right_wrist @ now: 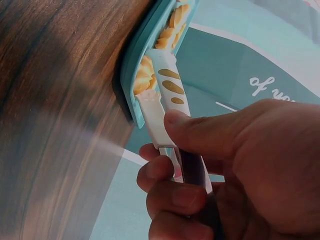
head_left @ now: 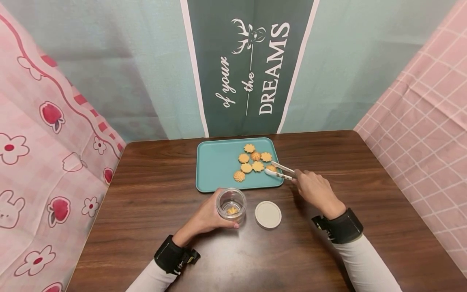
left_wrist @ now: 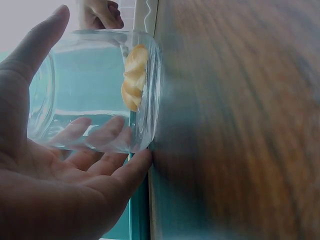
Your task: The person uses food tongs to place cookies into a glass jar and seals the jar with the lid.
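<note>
Head view: the dark green panel (head_left: 238, 67) behind the tabletop (head_left: 175, 251) carries white lettering, legible to me as "of your", "the" and "DREAMS", set sideways and reading upward beside a deer's-head emblem. The right hand (head_left: 316, 190) grasps the tongs (head_left: 273, 173) between thumb and curled fingers. Long axis of tongs: from the hand leftward and slightly away from the person. The parted white tips sit at the tray's right end, on either side of a cookie (head_left: 271, 166); I cannot tell whether they touch it. The left hand (head_left: 211, 215) grips the glass jar (head_left: 231, 201), upright, mouth up, one cookie on its bottom. Seven other cookies (head_left: 258, 166) lie on the tray (head_left: 215, 164), whose raised rim stands between them and the jar. A round lid (head_left: 268, 215) lies flat on the tabletop, just right of the jar.
</note>
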Tool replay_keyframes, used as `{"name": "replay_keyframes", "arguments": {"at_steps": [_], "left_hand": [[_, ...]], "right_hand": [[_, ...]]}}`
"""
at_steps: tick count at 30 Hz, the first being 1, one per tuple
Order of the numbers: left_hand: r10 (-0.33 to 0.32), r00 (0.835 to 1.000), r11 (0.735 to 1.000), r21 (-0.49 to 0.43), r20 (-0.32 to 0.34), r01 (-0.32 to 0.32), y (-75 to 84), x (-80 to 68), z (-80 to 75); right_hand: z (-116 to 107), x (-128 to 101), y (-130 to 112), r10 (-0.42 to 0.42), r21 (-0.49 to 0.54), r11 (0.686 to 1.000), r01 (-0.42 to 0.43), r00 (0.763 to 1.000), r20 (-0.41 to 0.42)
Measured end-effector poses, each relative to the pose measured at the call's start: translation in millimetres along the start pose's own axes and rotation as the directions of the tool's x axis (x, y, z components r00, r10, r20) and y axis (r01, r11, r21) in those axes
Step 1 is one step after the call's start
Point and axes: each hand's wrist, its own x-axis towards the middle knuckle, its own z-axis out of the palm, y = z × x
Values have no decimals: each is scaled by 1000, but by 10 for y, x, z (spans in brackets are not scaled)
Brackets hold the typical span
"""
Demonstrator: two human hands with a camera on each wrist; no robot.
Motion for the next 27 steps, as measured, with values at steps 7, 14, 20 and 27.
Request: {"name": "replay_keyframes", "arguments": {"at_steps": [7,14,20,27], "left_hand": [[-6,1000,1000,-1,1,6,13,2,-9],[-4,1000,1000,8,-1,4,17,-2,-7],[-2,1000,1000,16,-1,2,-3,-12,1],[-2,1000,1000,12,1,2,3,-6,-3]], "right_hand": [[-5,-1,-14,-8,19,1000,8,1000,-15],[-20,-5,-33,7,23,1000,-7,1000,4],[12,-6,-31,37,28,999,-38,999,34],[30,-2,-13,23,36,999,-23,1000,15]]}}
